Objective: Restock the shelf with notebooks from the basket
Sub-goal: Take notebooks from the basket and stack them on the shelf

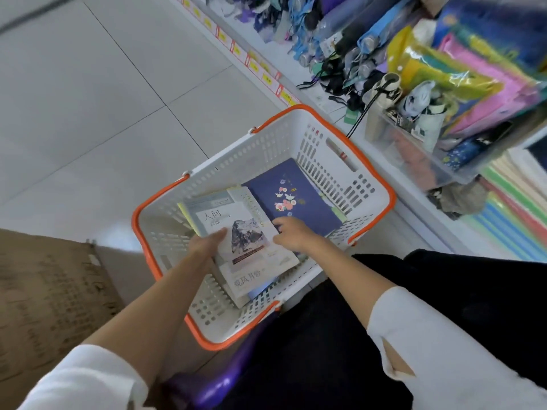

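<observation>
A white basket (331, 161) with orange rim and handles stands on the floor beside the shelf. Inside lie several notebooks. On top is a white notebook with a mountain picture (248, 232); my left hand (205, 242) grips its left edge, thumb on the cover. My right hand (291, 233) holds its right edge with curled fingers. A dark blue notebook with flowers (293, 196) lies flat further back in the basket. Another pale notebook (248, 284) shows beneath the white one.
The low white shelf (322, 96) on the right carries folded umbrellas (349, 39), a clear bin (414, 155) and colourful plastic folders (473, 81). Striped stacks (515, 220) sit on the lower shelf. A cardboard box (50, 291) stands at left on the tiled floor (88, 99).
</observation>
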The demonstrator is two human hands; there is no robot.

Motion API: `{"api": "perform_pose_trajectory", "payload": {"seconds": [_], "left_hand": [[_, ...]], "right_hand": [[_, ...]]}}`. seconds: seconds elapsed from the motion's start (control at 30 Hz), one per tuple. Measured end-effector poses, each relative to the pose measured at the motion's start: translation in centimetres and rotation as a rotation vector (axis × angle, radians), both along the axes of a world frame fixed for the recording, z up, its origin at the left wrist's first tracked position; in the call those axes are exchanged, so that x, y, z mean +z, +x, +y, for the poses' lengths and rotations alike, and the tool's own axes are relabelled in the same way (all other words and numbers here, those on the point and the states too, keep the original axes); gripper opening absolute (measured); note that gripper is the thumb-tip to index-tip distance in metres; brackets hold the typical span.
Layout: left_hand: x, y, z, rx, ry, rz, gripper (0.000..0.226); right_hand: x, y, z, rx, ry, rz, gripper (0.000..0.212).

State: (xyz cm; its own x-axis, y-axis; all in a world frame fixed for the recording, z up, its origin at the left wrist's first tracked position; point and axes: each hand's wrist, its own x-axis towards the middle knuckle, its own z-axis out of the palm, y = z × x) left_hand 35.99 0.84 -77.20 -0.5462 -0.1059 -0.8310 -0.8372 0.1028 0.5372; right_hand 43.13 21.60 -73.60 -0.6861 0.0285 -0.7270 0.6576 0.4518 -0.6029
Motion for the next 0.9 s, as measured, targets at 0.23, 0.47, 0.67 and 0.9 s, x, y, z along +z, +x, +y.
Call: {"api": "perform_pose_trajectory", "payload": {"seconds": [0.23,0.47,0.67,0.9], "left_hand": [[5.7,-1.7,1.8,-0.210,0.272,0.098,0.030],[11.5,-1.7,7.2,-0.310,0.359,0.178,0.034],[15.8,-1.3,12.3,-0.313,0.432,0.250,0.044],[24.3,0.7,20.8,-0.408,0.517,0.390,0.045]], "right_hand": [[3.9,0.5,4.7,-0.222,0.021,0.081,0.062],[8.5,3.1,7.4,-0.285,0.048,0.121,0.067],[17.9,6.8,10.9,-0.331,0.170,0.335,0.035],[26.9,11.9,14.7,-0.607,0.240,0.617,0.021]]}}
